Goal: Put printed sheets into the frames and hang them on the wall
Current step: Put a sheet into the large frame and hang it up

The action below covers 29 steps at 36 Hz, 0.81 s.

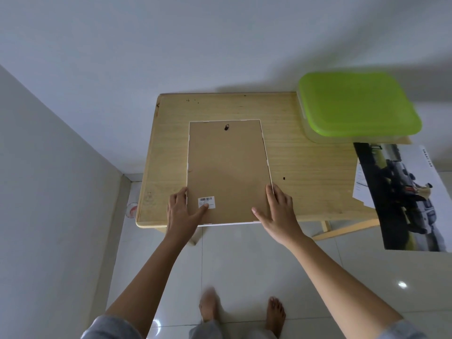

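Note:
A white picture frame [227, 167] lies face down on the wooden table [305, 172], its brown backing board up, with a black hanger near its far edge and a barcode sticker near its front. My left hand [182, 211] grips the frame's front left corner, thumb on the sticker. My right hand [277, 211] grips the front right corner, thumb on the backing. A printed sheet with a car picture [408, 199] lies at the table's right end and overhangs the edge.
A clear box with a green lid [357, 104] stands on the table's far right corner. White walls close in behind and on the left. My bare feet [275, 314] stand on the glossy tiled floor in front of the table.

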Motion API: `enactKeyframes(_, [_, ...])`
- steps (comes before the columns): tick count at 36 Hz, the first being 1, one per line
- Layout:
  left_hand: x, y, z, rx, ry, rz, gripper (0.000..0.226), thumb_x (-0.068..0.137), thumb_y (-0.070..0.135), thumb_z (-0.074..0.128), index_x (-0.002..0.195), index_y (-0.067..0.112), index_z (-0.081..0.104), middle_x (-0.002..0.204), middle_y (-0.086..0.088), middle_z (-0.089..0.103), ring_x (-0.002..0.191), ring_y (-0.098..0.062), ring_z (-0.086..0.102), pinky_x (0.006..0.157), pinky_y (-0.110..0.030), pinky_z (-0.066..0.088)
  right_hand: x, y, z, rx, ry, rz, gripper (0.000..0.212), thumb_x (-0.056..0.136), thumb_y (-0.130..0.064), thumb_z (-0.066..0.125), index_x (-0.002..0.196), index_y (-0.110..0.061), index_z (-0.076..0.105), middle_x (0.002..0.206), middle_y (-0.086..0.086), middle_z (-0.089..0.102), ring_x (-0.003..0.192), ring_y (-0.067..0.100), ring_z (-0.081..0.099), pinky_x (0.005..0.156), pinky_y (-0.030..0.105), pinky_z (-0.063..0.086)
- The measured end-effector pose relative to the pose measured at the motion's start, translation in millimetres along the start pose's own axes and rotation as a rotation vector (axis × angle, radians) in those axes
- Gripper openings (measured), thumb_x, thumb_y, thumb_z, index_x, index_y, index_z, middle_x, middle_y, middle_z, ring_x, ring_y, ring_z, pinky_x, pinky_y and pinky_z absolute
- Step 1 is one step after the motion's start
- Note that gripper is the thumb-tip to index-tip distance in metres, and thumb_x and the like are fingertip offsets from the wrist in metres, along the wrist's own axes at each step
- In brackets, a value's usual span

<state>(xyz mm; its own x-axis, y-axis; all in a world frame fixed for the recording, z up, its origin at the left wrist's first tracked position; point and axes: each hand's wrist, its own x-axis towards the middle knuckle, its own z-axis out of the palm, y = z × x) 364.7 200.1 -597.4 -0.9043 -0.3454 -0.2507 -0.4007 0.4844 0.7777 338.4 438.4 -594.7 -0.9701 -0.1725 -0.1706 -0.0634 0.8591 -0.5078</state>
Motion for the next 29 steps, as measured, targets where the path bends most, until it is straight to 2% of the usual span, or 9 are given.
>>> enactKeyframes(4, [5.3,-0.8,1.1,-0.005,0.020,-0.012,0.070,0.077,0.033,0.071,0.136,0.017,0.037,0.127,-0.003,0.040,0.118,-0.025,0.044,0.100,-0.050,0.040,6.8,9.4,-6.8,0.227,-0.004,0.021,0.053,0.095,-0.020,0.047,0.143,-0.013,0.027,0.150,0.005,0.026,0.136,0.024,0.023,0.106,0.020,0.012])
enactKeyframes(6, [5.6,-1.1,1.3,-0.014,0.029,-0.014,0.070,0.076,0.032,0.073,0.134,0.018,0.038,0.126,-0.002,0.041,0.117,-0.025,0.045,0.099,-0.050,0.042,7.8,13.4,-9.0,0.319,0.017,0.023,0.053,0.092,-0.010,0.051,0.141,-0.014,0.033,0.147,0.003,0.033,0.134,0.020,0.030,0.107,0.021,0.018])
enactKeyframes(8, [5.6,0.1,0.9,-0.009,0.031,0.001,0.069,0.075,0.031,0.074,0.133,0.017,0.040,0.121,0.000,0.041,0.114,-0.025,0.046,0.098,-0.048,0.042,7.4,12.8,-10.1,0.385,0.040,0.057,0.053,0.089,-0.008,0.055,0.139,-0.015,0.037,0.144,-0.002,0.038,0.129,0.014,0.035,0.104,0.021,0.024])
enactKeyframes(12, [5.0,5.0,-0.2,-0.007,0.020,0.015,0.068,0.075,0.028,0.074,0.132,0.016,0.040,0.114,0.005,0.038,0.111,-0.023,0.046,0.097,-0.045,0.043,7.8,10.6,-6.4,0.339,0.098,0.046,0.054,0.087,-0.007,0.058,0.138,-0.012,0.041,0.143,0.000,0.041,0.129,0.016,0.037,0.100,0.013,0.020])
enactKeyframes(16, [6.3,6.3,-0.6,0.015,-0.001,0.006,0.068,0.075,0.027,0.074,0.131,0.013,0.039,0.121,-0.002,0.039,0.116,-0.024,0.043,0.099,-0.046,0.041,9.2,10.3,-5.5,0.307,0.096,0.048,0.053,0.086,-0.007,0.059,0.136,-0.012,0.042,0.141,0.002,0.042,0.128,0.017,0.038,0.101,0.016,0.021])
enactKeyframes(19, [10.5,12.3,-2.2,0.107,-0.005,0.037,0.065,0.071,0.029,0.074,0.122,0.007,0.040,0.119,-0.008,0.040,0.114,-0.026,0.040,0.100,-0.042,0.037,11.7,7.3,-7.6,0.311,0.096,0.069,0.052,0.084,-0.006,0.060,0.134,-0.011,0.045,0.137,0.003,0.044,0.126,0.018,0.041,0.102,0.021,0.026])
enactKeyframes(23, [22.4,24.0,-5.2,0.262,0.013,0.131,0.071,0.069,0.035,0.070,0.123,0.002,0.038,0.121,-0.012,0.036,0.110,-0.026,0.033,0.099,-0.037,0.030,16.2,-1.7,-10.7,0.277,0.123,0.122,0.043,0.082,-0.003,0.059,0.124,-0.007,0.052,0.119,0.006,0.047,0.112,0.022,0.047,0.088,0.014,0.028])
enactKeyframes(26, [38.0,31.6,-5.7,0.339,0.027,0.202,0.071,0.078,0.035,0.067,0.133,0.007,0.033,0.136,-0.009,0.030,0.126,-0.028,0.027,0.105,-0.040,0.030,27.5,-8.4,-12.9,0.142,0.204,0.113,0.033,0.081,-0.003,0.059,0.113,-0.005,0.056,0.116,0.009,0.048,0.103,0.030,0.049,0.085,0.026,0.038])
enactKeyframes(29, [59.9,40.6,-0.6,0.438,-0.025,0.276,0.073,0.087,0.047,0.049,0.143,0.009,0.021,0.151,-0.007,0.019,0.141,-0.023,0.012,0.112,-0.039,0.023,52.2,-16.8,-18.4,0.053,0.223,0.033,0.036,0.084,-0.008,0.059,0.119,-0.003,0.054,0.128,0.014,0.048,0.117,0.032,0.045,0.098,0.037,0.040])
